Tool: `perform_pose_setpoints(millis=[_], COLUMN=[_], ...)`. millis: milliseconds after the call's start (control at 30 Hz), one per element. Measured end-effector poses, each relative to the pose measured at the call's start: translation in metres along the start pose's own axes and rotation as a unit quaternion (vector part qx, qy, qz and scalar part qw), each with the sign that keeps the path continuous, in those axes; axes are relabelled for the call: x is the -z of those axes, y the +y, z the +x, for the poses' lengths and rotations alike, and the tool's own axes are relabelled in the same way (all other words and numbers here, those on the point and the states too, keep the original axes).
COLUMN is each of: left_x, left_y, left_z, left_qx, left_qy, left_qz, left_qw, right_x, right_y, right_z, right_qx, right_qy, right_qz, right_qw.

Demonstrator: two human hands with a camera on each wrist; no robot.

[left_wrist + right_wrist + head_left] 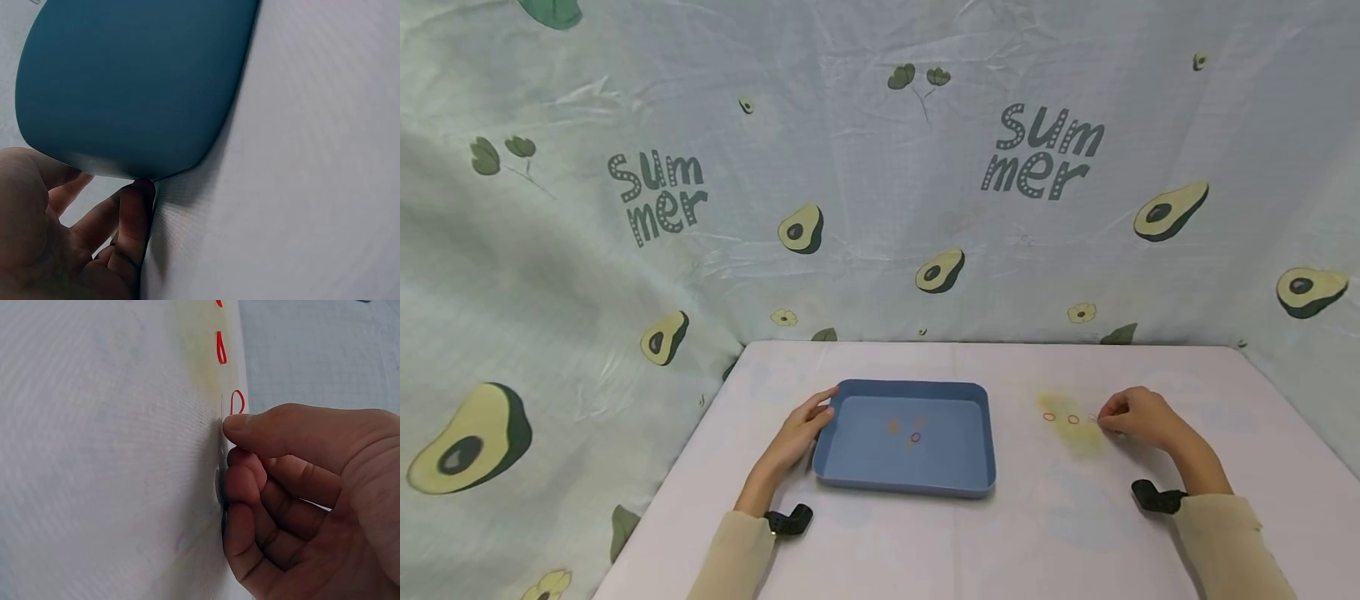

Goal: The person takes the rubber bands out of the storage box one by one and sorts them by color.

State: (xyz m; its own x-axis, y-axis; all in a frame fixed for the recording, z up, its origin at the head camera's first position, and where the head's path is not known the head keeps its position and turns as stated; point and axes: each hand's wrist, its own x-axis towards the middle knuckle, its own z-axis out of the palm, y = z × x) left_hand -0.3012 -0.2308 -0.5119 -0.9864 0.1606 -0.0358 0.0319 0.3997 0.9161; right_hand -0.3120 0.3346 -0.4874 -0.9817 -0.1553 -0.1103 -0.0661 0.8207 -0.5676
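My left hand [799, 435] is at the left end of a blue rectangular tray [887, 471], thumb and fingertips gripping its edge. In the left wrist view, the curled fingers meet the tray's wall [131, 94] close to the tabletop. Far to the right, my right hand [1138, 414] pinches a thin red rubber band [242, 400] between thumb and fingers, its loop standing out past the thumb tip. The other fingers are curled low against the table. Left of this hand, two more red rubber bands [1072, 424] lie on the cloth. Another red band [915, 442] lies inside the tray.
Faint orange marks or bands [893, 427] show on the tray floor. A pale cloth [910, 550] with a yellowish printed patch [1084, 442] covers the table. Behind it hangs a curtain [850, 150] printed with avocados and lettering. Each wrist carries a black camera mount [790, 521].
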Motion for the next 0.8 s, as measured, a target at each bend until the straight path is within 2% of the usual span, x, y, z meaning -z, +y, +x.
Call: perform_pose_setpoints(millis=[400,567,800], left_x=[-0.0008,-0.0012,0.0004], left_y=[0.0029,0.0028,0.0018], left_z=[0.0005,0.0004,-0.0013], left_qx=[-0.007,-0.004,-0.004], left_qy=[-0.005,-0.006,-0.001], left_qz=[0.000,0.003,0.007], left_qw=[1.0000,1.0000,1.0000], right_x=[0.0046,0.0074,0.0055], right_y=[-0.0021,-0.0004,0.0013], right_z=[0.0002,-0.0020,-0.0003], right_qx=[-0.017,-0.019,-0.009], right_qy=[-0.006,-0.023,-0.020], right_qz=[-0.019,-0.019,-0.015], right_qw=[0.9997,0.9994,0.9996])
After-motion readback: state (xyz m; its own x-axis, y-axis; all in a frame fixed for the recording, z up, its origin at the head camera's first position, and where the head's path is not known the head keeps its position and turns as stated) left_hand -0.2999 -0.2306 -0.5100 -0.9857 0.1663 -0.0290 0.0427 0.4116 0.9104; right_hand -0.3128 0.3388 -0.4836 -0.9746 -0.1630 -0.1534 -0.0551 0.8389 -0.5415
